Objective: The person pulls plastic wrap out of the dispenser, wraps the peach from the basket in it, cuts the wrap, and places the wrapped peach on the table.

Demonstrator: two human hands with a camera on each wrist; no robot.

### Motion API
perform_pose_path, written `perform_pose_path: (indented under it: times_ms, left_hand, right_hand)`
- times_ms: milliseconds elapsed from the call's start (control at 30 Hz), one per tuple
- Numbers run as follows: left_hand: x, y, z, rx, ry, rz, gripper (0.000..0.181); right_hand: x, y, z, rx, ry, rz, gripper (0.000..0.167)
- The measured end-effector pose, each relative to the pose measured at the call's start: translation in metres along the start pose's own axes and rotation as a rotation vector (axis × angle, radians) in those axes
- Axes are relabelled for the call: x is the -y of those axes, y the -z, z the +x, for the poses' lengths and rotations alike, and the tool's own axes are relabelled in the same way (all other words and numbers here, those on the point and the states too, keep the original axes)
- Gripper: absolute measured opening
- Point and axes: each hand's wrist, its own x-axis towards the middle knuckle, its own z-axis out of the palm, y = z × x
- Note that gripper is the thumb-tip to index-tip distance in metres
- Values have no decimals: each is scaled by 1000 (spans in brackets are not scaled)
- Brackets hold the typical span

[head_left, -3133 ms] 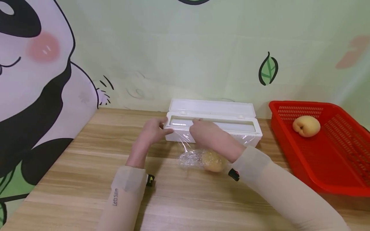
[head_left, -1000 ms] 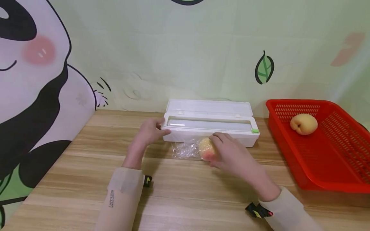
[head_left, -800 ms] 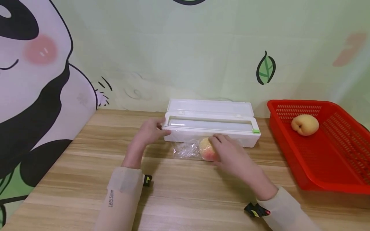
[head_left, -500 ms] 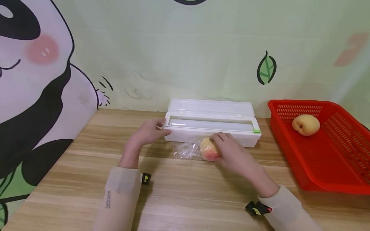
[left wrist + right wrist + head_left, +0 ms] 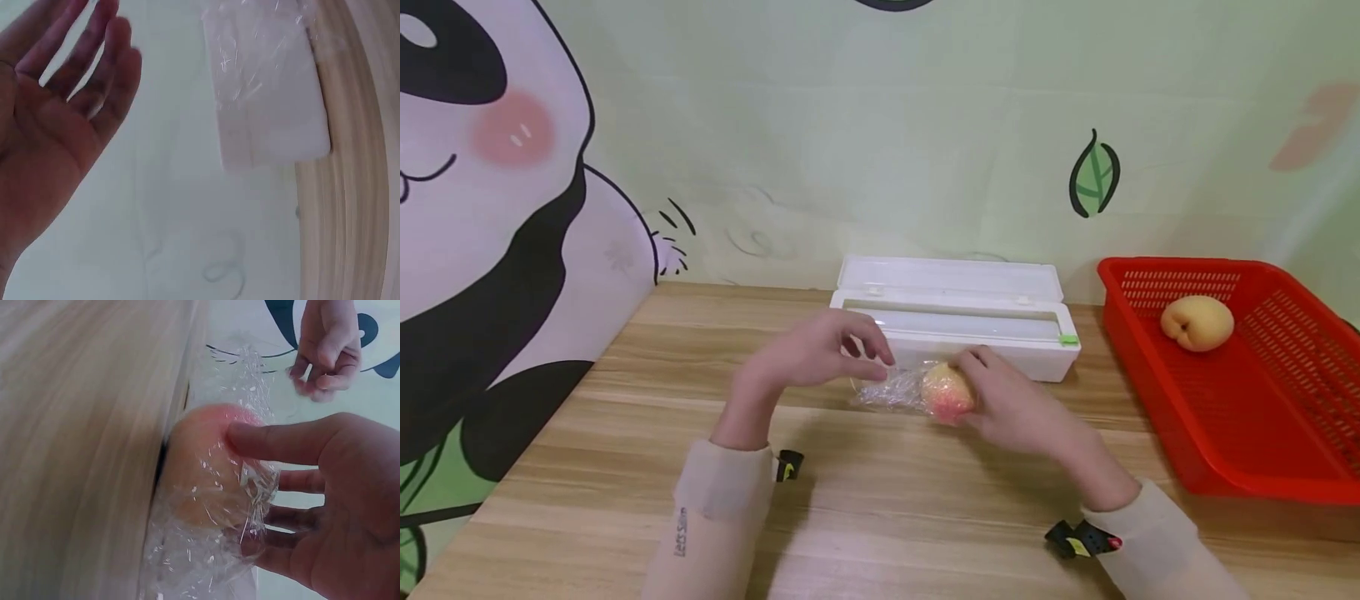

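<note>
- Right hand (image 5: pixel 1011 408): fingers and thumb hold the peach (image 5: pixel 946 393) from its right side; right wrist view shows the thumb on the pink patch, other fingers bent on the far side.
- Peach: yellow with a pink blush, in front of the white box, about mid-length; clear film (image 5: pixel 887 392) around it.
- Film: crumpled and glossy, a loose stretch running left from the peach toward the left hand.
- Left hand (image 5: pixel 820 350): fingers loosely bent and spread, gripping nothing; fingertips near the film's left end, at the box's front left. Whether they touch the film, cannot tell.
- White box (image 5: pixel 1037 362): long, set on the desk (image 5: pixel 865 517) against the back wall; lid (image 5: pixel 947 279) tipped back, pale roll (image 5: pixel 970 323) in the slot, green tab (image 5: pixel 1068 340) at the right front corner.
- Red basket (image 5: pixel 1150 400): right of the box, slotted sides; second peach (image 5: pixel 1197 323) lies inside, toward the back.
- Wall: printed panda (image 5: pixel 602 225) at left, green leaf (image 5: pixel 1094 175) above the basket's left end.
</note>
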Motion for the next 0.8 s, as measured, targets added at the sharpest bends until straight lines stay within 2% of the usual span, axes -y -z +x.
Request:
perform_pose_path:
  times_ms: [33, 100, 200, 267, 367, 533, 800]
  left_hand:
    - [-1, -5, 2, 58, -19, -1, 21]
    - [-2, -14, 8, 134, -36, 54, 33]
    - [-2, -25, 11, 192, 33, 148, 46]
    - [1, -29, 12, 206, 71, 187, 44]
    - [5, -31, 12, 202, 94, 181, 35]
    - [12, -31, 12, 192, 81, 98, 30]
    - [23, -32, 13, 217, 68, 35, 29]
  right_hand:
    - [0, 1, 0, 11, -2, 10, 61]
    - [-1, 2, -1, 28, -4, 29, 59]
    - [-3, 3, -2, 36, 2, 37, 56]
    - [-4, 3, -2, 36, 9, 42, 55]
    - [-6, 3, -2, 37, 15, 44, 54]
    - [-8, 4, -2, 50, 11, 62, 54]
    - [-9, 6, -3, 88, 26, 131, 53]
